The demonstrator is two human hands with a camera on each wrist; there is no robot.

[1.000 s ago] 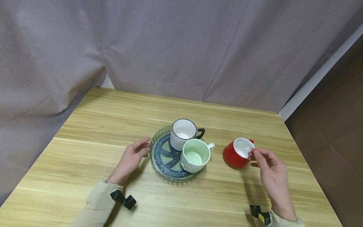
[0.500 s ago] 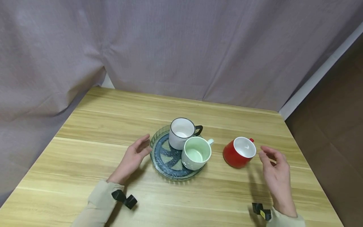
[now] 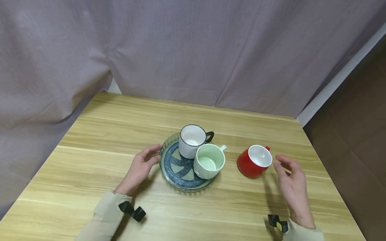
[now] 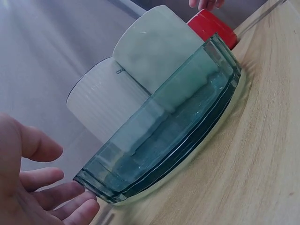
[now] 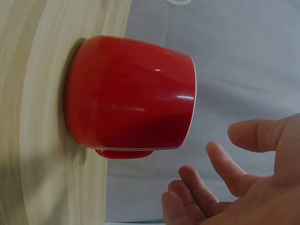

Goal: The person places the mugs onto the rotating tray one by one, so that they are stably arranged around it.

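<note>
A round greenish glass dish (image 3: 175, 179) with a blue pattern on its bottom sits on the wooden table. Inside it stand a white mug (image 3: 188, 152) with a black rim and handle, and a pale green mug (image 3: 208, 172) close beside it. My left hand (image 3: 141, 167) is at the dish's left side, fingertips right at the glass wall and thumb apart in the left wrist view. To the right of the dish, a red mug (image 3: 250, 165) with a white inside stands upright, its handle towards the back. Beside that mug my right hand (image 3: 292, 179) holds nothing, its fingers loosely bent.
The light wooden table (image 3: 90, 147) extends around the dish and the red mug. A grey curtain (image 3: 187, 57) hangs behind the far edge, and a brown panel (image 3: 356, 134) rises on the right. Both sleeves carry black wrist cameras.
My right hand has moved right, away from the red mug's rim. Within the dish, the white mug has shifted slightly left and the green one slightly back. My left hand stays at the dish.
</note>
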